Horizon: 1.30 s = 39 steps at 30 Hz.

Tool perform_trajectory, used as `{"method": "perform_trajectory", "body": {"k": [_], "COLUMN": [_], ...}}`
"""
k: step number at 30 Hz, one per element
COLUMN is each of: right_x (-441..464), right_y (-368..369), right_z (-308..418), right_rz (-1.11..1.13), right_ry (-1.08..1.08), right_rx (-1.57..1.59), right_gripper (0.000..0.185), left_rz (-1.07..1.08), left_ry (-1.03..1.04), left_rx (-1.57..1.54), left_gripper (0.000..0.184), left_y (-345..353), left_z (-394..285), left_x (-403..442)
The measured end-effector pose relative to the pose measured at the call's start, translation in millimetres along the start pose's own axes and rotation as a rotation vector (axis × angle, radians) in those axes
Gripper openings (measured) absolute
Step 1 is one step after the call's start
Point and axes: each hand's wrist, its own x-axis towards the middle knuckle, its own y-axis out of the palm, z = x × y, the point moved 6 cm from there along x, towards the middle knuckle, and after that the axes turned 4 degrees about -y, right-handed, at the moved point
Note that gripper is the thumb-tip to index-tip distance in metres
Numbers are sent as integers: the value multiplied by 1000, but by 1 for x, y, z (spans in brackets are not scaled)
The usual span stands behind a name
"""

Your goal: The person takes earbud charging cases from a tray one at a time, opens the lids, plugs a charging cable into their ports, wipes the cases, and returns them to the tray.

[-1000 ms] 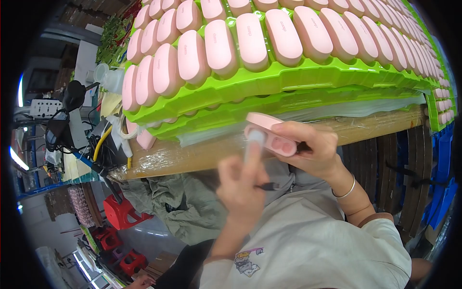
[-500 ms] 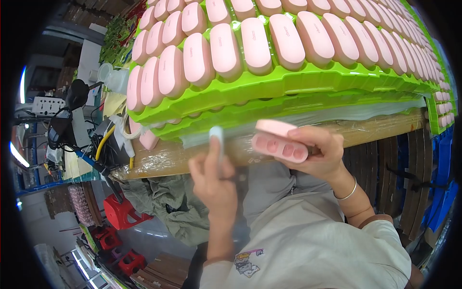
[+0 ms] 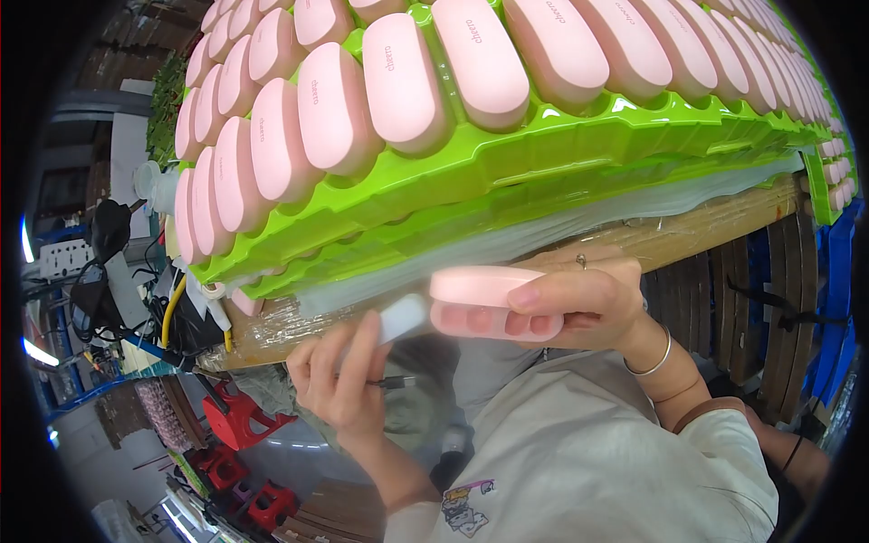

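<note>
My right hand holds a pink hinged case, its thumb on the lid. The case is partly open, and several rounded compartments show along its side facing me. To the left, my left hand pinches a small white rounded block, close to the left end of the case but apart from it. A small dark plug-like piece shows beside the left fingers; whether the hand holds it I cannot tell.
Green trays filled with rows of pink cases stand stacked on the wrapped table edge. Cables and a yellow cord lie at the left. Red stools stand below, and brown boards at the right.
My left hand has moved left and down, with the white block now angled towards the case. The case has shifted left and turned more level. The trays appear larger as the view shifts.
</note>
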Motion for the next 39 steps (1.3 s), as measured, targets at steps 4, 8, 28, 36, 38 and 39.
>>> {"method": "perform_trajectory", "body": {"k": [4, 8, 28, 36, 38, 39], "right_x": [4, 4, -3, -6, -4, -2], "right_y": [-1, -1, 8, 12, 15, 17], "right_z": [2, 4, 5, 1, 1, 3], "right_rz": [-7, -17, -71, 94, 90, 86], "right_ry": [-7, 5, 493, 572, 507, 441], "right_rx": [-29, -109, 552, 501, 491, 479], "right_gripper": [34, 39, 76, 72, 68, 65], "left_rz": [25, 147, 133, 5, -34, -75], "left_ry": [91, 72, -613, -498, -514, -529], "left_rx": [-72, -85, -1397, -1321, -1373, -1426], "left_gripper": [29, 26, 58, 60, 61, 62], "left_y": [8, 29, 31, 35, 35, 34], "left_z": [-16, -21, -16, -22, -25, -26], "left_x": [10, 21, 7, 15, 16, 16]}}
